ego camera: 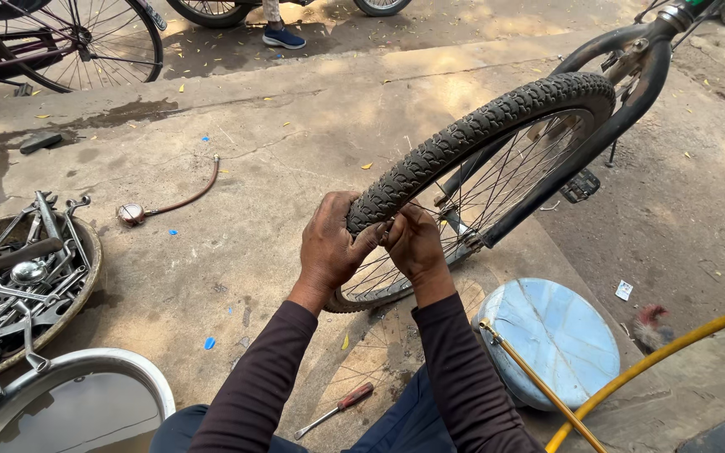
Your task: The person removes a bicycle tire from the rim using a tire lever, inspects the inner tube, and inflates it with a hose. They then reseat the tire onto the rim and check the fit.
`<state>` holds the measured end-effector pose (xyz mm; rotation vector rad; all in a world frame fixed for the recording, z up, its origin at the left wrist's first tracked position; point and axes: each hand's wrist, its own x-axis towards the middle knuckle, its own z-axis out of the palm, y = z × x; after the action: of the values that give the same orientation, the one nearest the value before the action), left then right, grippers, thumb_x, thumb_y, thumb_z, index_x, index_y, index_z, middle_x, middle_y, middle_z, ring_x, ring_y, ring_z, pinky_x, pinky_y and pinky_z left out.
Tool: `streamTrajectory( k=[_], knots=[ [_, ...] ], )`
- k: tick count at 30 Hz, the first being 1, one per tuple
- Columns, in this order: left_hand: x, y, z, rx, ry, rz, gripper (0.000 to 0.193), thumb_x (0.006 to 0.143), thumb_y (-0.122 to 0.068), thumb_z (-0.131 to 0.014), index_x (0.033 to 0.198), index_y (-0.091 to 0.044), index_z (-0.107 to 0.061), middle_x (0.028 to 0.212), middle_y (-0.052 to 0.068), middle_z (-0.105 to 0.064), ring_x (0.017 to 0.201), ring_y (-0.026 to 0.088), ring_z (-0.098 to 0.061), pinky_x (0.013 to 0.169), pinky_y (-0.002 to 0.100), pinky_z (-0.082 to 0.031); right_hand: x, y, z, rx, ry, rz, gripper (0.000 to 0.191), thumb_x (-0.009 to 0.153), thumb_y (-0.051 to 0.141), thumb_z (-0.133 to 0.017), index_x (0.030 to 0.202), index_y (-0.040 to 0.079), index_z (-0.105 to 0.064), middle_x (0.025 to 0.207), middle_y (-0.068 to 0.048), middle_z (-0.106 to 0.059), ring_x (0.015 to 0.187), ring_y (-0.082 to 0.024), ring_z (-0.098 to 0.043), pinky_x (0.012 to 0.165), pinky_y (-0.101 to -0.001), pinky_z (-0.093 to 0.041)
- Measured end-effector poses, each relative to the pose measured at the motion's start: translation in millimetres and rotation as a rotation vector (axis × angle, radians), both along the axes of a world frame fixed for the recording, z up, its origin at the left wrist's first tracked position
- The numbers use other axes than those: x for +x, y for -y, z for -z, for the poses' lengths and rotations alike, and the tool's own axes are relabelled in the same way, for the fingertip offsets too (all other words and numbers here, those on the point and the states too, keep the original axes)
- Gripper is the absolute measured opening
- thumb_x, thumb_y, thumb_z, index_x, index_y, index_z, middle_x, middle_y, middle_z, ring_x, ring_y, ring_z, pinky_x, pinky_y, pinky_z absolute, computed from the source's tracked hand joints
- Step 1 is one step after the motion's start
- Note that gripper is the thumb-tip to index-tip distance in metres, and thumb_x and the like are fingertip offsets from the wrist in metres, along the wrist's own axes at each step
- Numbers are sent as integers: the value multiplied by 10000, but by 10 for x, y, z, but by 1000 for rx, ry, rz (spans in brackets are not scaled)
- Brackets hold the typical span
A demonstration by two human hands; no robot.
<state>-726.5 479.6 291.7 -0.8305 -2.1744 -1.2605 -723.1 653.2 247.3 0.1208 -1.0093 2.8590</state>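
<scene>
A black knobby bicycle tyre sits on a spoked wheel held in a black bike fork. My left hand grips the near end of the tyre, thumb pressed on its sidewall. My right hand holds the tyre edge by the rim just beside it, fingers curled over the bead. Both hands meet at the lowest, nearest part of the wheel. Dark long sleeves cover my arms.
A round pan of spanners and tools lies at left, a metal basin of water below it. A red-handled screwdriver lies on the concrete. A pale blue round stool top, yellow hose, pressure gauge with hose and another person's shoe are nearby.
</scene>
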Motion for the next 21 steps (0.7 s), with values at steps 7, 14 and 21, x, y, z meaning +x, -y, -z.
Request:
streamTrajectory(
  k=[7,14,21],
  knots=[
    [3,0,-5,2,23,1,588,885,-587,-705,1215,-111,-603,1130,81,-640,1000,269,-693,803,412,-575,-56,9,76,113,-74,68,262,1099,176,-501,1166,-32,-646,1009,-71,-706,811,-123,-645,673,-234,-540],
    [-30,20,33,-13,-19,-13,581,910,-558,-716,1245,-98,-594,1154,95,-641,1007,287,-688,811,421,-570,-42,-22,195,100,-216,-17,311,1098,211,-436,1194,-6,-639,1041,-75,-698,848,-132,-657,735,-267,-560],
    [-39,11,73,-30,-32,-28,603,911,-586,-700,1237,-91,-593,1144,109,-636,1006,295,-687,814,422,-570,-16,-37,73,-35,-172,-117,284,1065,152,-460,1221,-10,-634,1126,-97,-705,957,-149,-694,859,-249,-588]
  ],
)
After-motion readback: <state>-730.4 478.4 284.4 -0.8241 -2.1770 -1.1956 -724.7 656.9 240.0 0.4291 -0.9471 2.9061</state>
